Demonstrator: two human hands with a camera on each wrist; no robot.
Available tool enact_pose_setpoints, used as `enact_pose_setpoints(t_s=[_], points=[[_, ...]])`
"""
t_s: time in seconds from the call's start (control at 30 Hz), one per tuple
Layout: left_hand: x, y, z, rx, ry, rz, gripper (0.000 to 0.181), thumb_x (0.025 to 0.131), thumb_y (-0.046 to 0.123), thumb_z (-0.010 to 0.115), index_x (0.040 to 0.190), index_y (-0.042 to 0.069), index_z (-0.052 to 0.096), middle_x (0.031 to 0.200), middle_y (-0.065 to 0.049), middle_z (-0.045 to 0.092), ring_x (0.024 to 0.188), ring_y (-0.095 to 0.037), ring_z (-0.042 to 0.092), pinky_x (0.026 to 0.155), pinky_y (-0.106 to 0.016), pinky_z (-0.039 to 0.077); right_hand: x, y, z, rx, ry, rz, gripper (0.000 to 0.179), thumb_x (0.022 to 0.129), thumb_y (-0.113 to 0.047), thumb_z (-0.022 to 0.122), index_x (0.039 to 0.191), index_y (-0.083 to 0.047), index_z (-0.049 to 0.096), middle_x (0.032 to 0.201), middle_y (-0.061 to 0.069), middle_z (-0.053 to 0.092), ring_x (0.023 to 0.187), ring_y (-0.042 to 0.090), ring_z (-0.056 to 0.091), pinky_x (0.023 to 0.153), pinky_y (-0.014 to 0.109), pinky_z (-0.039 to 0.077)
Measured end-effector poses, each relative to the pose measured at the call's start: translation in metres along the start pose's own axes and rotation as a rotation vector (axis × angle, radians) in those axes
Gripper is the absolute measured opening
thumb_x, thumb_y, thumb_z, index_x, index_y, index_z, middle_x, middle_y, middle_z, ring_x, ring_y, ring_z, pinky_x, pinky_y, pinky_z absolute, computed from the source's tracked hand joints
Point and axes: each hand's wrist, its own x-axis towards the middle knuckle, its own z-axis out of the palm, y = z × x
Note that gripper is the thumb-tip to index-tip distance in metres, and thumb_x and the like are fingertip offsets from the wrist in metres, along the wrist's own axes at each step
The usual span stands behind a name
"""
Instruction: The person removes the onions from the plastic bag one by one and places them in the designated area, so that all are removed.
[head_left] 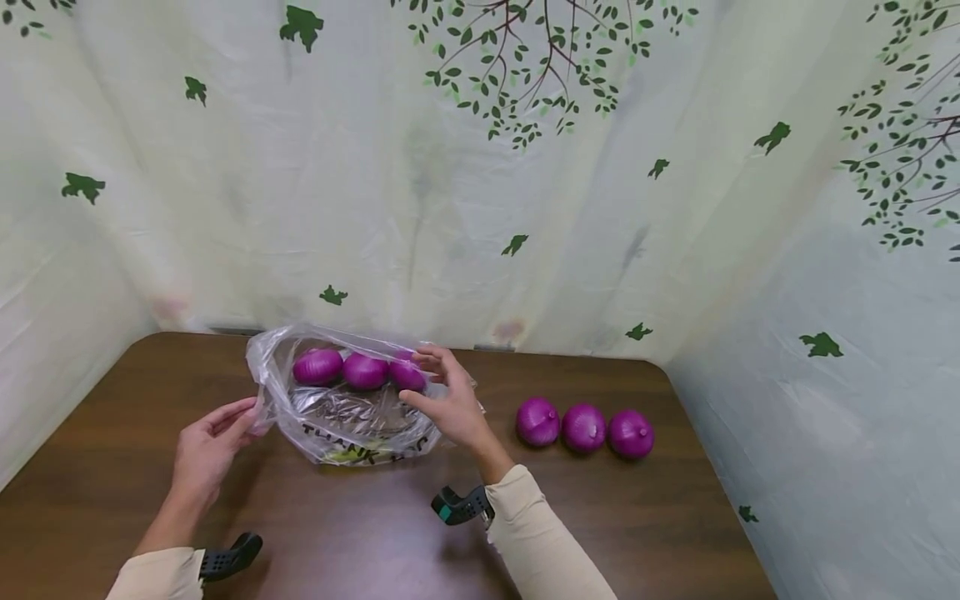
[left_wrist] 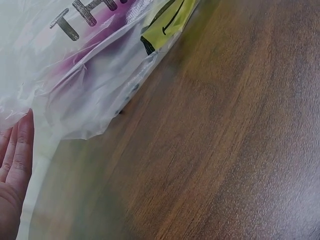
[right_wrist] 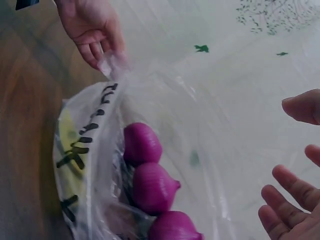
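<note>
A clear plastic bag [head_left: 352,450] with black lettering lies on the table, its mouth facing up. Inside it, three purple onions [head_left: 365,372] sit in a row. My left hand [head_left: 210,450] pinches the bag's left edge between thumb and fingers; the right wrist view shows this left hand [right_wrist: 97,35] gripping a gathered bit of plastic. Over the bag's right end is my right hand [head_left: 453,400], thumb and fingers spread. In the right wrist view nothing shows between the right hand's fingers [right_wrist: 287,187]. Part of the rightmost bagged onion [head_left: 407,373] lies behind plastic near those fingers.
Three more purple onions [head_left: 584,428] stand in a row on the brown wooden table [head_left: 360,533], right of the bag. A pale curtain [head_left: 360,183] with leaf prints hangs behind the table and along both sides.
</note>
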Motion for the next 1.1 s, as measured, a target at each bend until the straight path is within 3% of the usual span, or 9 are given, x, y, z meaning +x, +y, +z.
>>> enact_pose_setpoints(t_s=[0.23, 0.47, 0.7, 0.87, 1.1], points=[[0.0, -0.001, -0.001, -0.016, -0.012, 0.019, 0.02, 0.092, 0.023, 0.067, 0.109, 0.015, 0.07, 0.085, 0.018, 0.067, 0.071, -0.003, 0.067, 0.067, -0.012, 0.053, -0.001, -0.018, 0.012, 0.094, -0.013, 0.055, 0.049, 0.085, 0.008, 0.065, 0.13, 0.01, 0.044, 0.13, 0.031, 0.048, 0.122, 0.044, 0.046, 0.102, 0.053, 0.039], [-0.001, -0.001, -0.002, -0.015, 0.003, -0.006, 0.022, 0.092, 0.022, 0.066, 0.111, 0.013, 0.069, 0.084, 0.019, 0.067, 0.071, -0.003, 0.067, 0.067, -0.012, 0.053, 0.005, -0.01, 0.02, 0.195, -0.036, 0.096, 0.052, 0.085, 0.01, 0.063, 0.131, 0.016, 0.04, 0.129, 0.037, 0.046, 0.122, 0.054, 0.041, 0.102, 0.064, 0.033], [0.0, -0.004, -0.004, 0.001, -0.008, -0.012, 0.021, 0.092, 0.022, 0.066, 0.112, 0.014, 0.069, 0.085, 0.02, 0.067, 0.071, -0.002, 0.067, 0.067, -0.012, 0.053, 0.01, 0.001, 0.02, 0.084, -0.056, 0.103, 0.051, 0.084, 0.009, 0.065, 0.129, 0.016, 0.044, 0.126, 0.034, 0.051, 0.119, 0.048, 0.047, 0.101, 0.057, 0.038], [0.001, -0.004, -0.003, 0.031, -0.02, -0.011, 0.027, 0.093, 0.025, 0.065, 0.116, 0.011, 0.068, 0.086, 0.021, 0.066, 0.073, -0.001, 0.067, 0.068, -0.012, 0.052, 0.016, 0.012, 0.016, 0.066, -0.066, 0.114, 0.053, 0.083, 0.009, 0.066, 0.131, 0.015, 0.044, 0.128, 0.036, 0.049, 0.121, 0.052, 0.044, 0.102, 0.06, 0.036], [0.0, -0.003, -0.004, 0.063, -0.015, -0.005, 0.026, 0.093, 0.029, 0.064, 0.114, 0.014, 0.067, 0.087, 0.023, 0.065, 0.074, 0.0, 0.066, 0.069, -0.011, 0.052, 0.027, 0.048, 0.015, 0.061, -0.07, 0.166, 0.057, 0.085, 0.002, 0.069, 0.136, 0.006, 0.045, 0.132, 0.031, 0.049, 0.124, 0.046, 0.045, 0.103, 0.06, 0.035]])
